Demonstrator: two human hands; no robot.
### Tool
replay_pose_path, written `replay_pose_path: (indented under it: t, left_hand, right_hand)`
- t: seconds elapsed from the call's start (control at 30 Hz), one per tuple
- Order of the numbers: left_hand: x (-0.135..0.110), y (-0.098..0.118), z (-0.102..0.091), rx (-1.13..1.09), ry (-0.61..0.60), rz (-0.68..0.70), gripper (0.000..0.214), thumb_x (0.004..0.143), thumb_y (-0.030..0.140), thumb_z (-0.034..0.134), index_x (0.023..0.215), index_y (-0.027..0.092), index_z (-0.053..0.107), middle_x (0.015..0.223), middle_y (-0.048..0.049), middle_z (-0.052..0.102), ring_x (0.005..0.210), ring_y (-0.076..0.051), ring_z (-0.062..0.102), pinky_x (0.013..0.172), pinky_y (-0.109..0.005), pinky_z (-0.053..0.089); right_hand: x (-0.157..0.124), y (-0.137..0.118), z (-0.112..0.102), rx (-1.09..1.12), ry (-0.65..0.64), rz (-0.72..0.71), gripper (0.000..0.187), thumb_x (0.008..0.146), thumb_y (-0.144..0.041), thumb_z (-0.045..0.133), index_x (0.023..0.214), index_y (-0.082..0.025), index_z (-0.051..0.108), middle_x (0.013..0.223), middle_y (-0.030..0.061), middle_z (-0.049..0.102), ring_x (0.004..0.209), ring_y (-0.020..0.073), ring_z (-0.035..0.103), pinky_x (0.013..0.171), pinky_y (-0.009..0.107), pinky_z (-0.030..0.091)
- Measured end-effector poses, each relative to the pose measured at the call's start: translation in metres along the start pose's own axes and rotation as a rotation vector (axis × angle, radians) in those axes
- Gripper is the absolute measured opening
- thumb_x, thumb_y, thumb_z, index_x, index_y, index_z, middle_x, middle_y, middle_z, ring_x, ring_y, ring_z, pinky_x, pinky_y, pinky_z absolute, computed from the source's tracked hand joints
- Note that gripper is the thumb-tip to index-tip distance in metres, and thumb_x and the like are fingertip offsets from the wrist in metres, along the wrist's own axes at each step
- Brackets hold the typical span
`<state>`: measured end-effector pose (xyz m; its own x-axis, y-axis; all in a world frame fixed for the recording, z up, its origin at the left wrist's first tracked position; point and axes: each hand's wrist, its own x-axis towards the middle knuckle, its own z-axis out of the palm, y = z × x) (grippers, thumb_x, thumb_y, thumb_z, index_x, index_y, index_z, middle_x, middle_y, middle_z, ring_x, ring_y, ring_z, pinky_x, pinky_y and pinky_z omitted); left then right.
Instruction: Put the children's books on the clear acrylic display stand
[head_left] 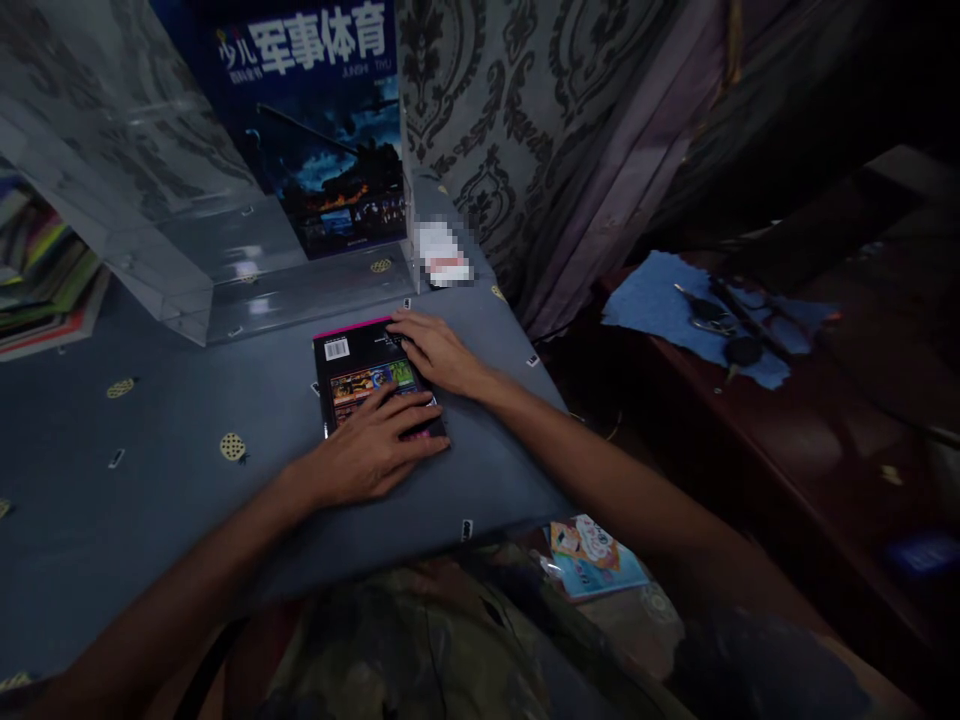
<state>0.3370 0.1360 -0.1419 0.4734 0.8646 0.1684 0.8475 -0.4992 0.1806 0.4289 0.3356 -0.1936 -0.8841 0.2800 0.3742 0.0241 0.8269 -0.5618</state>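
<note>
Lying on the worktop (pixel 172 520), the black book (pixel 364 362) looks light and a bit slippery; its sides seem best to hold. The left hand (pixel 381 442) and right hand (pixel 442 352) rest on it, fingers out, pinching nothing.

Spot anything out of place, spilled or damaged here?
No spill or clear damage shows. The blue cloth looks rumpled under small items on the dark red surface, and a colourful printed item lies below the table's edge, which seems untidy. Beside the clear stand, a white item is oddly pixelated. The black book lies flat.
</note>
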Motion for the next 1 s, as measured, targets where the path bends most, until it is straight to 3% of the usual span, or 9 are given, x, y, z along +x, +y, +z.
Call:
replay_pose_path:
  t: [0.27, 0.33, 0.47, 0.57, 0.63, 0.7, 0.77, 0.87, 1.0]
  left_hand:
    - [0.002, 0.007, -0.003, -0.003, 0.015, 0.026, 0.036, 0.097, 0.018, 0.049, 0.129, 0.025, 0.063, 0.138, -0.0087, 0.065, 0.135, -0.028, 0.054, 0.116, -0.059, 0.040]
    - [0.002, 0.007, -0.007, -0.071, 0.068, 0.000, 0.032, 0.098, 0.018, 0.048, 0.125, 0.024, 0.065, 0.135, -0.0085, 0.067, 0.130, -0.025, 0.059, 0.115, -0.053, 0.044]
    - [-0.005, -0.012, -0.017, -0.278, 0.354, -0.230, 0.029, 0.101, 0.016, 0.042, 0.116, 0.020, 0.067, 0.119, -0.0083, 0.072, 0.110, -0.017, 0.068, 0.097, -0.036, 0.056]
    - [-0.018, -0.039, -0.020, -0.269, 0.550, -0.490, 0.029, 0.100, 0.019, 0.040, 0.110, 0.020, 0.068, 0.106, -0.0061, 0.073, 0.101, -0.019, 0.068, 0.090, -0.036, 0.056]
    - [-0.027, -0.055, -0.017, -0.221, 0.590, -0.628, 0.028, 0.100, 0.021, 0.040, 0.108, 0.020, 0.067, 0.101, -0.0052, 0.072, 0.096, -0.019, 0.067, 0.088, -0.037, 0.055]
    - [-0.034, -0.065, -0.011, -0.181, 0.582, -0.685, 0.028, 0.100, 0.023, 0.040, 0.109, 0.019, 0.066, 0.101, -0.0059, 0.070, 0.097, -0.019, 0.066, 0.089, -0.037, 0.055]
    - [-0.037, -0.070, -0.004, -0.142, 0.536, -0.671, 0.027, 0.100, 0.025, 0.041, 0.113, 0.019, 0.064, 0.108, -0.0074, 0.069, 0.104, -0.021, 0.065, 0.094, -0.038, 0.053]
    - [-0.037, -0.071, 0.003, -0.054, 0.431, -0.624, 0.027, 0.100, 0.028, 0.043, 0.118, 0.019, 0.061, 0.120, -0.0096, 0.067, 0.114, -0.024, 0.061, 0.102, -0.043, 0.049]
    - [-0.035, -0.069, 0.005, 0.046, 0.349, -0.607, 0.027, 0.101, 0.027, 0.044, 0.121, 0.018, 0.060, 0.125, -0.0118, 0.064, 0.116, -0.026, 0.059, 0.103, -0.045, 0.048]
  right_hand:
    - [-0.002, -0.007, -0.003, -0.017, -0.010, 0.019, 0.036, 0.099, -0.020, 0.046, 0.131, -0.016, 0.061, 0.146, 0.0149, 0.058, 0.142, 0.0244, 0.048, 0.118, 0.051, 0.040]
    - [-0.003, -0.007, -0.003, -0.027, 0.000, 0.019, 0.036, 0.099, -0.020, 0.046, 0.131, -0.017, 0.062, 0.145, 0.0136, 0.059, 0.141, 0.0247, 0.048, 0.117, 0.051, 0.041]
    - [-0.004, -0.017, -0.005, -0.084, 0.062, 0.004, 0.033, 0.098, -0.020, 0.047, 0.125, -0.023, 0.066, 0.135, 0.0091, 0.066, 0.134, 0.0249, 0.055, 0.113, 0.051, 0.044]
    - [-0.007, -0.046, -0.007, -0.102, 0.076, -0.124, 0.029, 0.101, -0.023, 0.045, 0.118, -0.024, 0.069, 0.120, 0.0093, 0.072, 0.120, 0.0255, 0.062, 0.106, 0.050, 0.048]
    - [-0.012, -0.073, -0.002, -0.089, 0.022, -0.256, 0.029, 0.104, -0.023, 0.042, 0.113, -0.020, 0.069, 0.111, 0.0106, 0.073, 0.109, 0.0249, 0.065, 0.100, 0.047, 0.052]
    - [-0.019, -0.099, 0.007, -0.084, -0.087, -0.399, 0.027, 0.104, -0.020, 0.043, 0.107, -0.018, 0.070, 0.105, 0.0110, 0.074, 0.106, 0.0235, 0.066, 0.097, 0.043, 0.053]
    - [-0.026, -0.118, 0.018, -0.088, -0.153, -0.520, 0.022, 0.102, -0.018, 0.049, 0.104, -0.016, 0.071, 0.111, 0.0127, 0.073, 0.114, 0.0245, 0.063, 0.100, 0.043, 0.052]
    - [-0.035, -0.128, 0.031, -0.096, -0.212, -0.532, 0.021, 0.101, -0.019, 0.053, 0.115, -0.013, 0.068, 0.129, 0.0167, 0.066, 0.126, 0.0253, 0.057, 0.106, 0.044, 0.049]
    - [-0.040, -0.125, 0.035, -0.059, -0.263, -0.481, 0.027, 0.100, -0.025, 0.056, 0.120, -0.009, 0.065, 0.131, 0.0200, 0.063, 0.131, 0.0274, 0.053, 0.112, 0.046, 0.046]
